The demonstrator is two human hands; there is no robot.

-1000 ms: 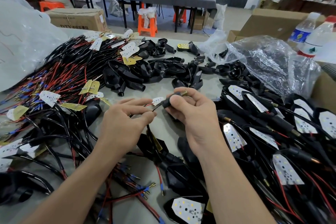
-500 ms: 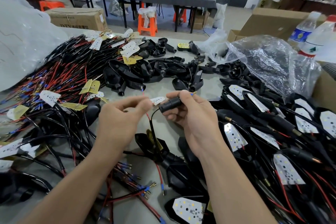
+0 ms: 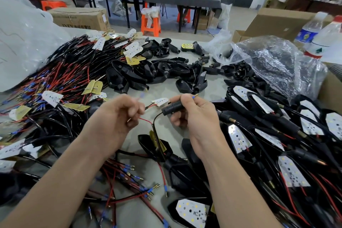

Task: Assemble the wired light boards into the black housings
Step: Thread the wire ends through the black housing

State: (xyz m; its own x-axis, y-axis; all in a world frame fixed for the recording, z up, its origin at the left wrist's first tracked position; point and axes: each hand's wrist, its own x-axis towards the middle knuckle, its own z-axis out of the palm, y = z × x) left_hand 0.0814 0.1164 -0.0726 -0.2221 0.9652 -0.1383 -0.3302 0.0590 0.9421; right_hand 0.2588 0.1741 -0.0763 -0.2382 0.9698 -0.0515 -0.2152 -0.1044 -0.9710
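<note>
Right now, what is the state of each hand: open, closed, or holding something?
Left hand: closed, pinching the thin wires of a small light board.
Right hand: closed, gripping a black housing stem.

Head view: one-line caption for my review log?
Right hand grips a black stem, left hand pinches red and black wires, amid piles of housings and light boards.

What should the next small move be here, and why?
Probably draw the wire on through the black stem: the right hand grips it, a blue-tipped end shows past its far end, and the left hand pinches red and black wires beside its mouth.
</note>
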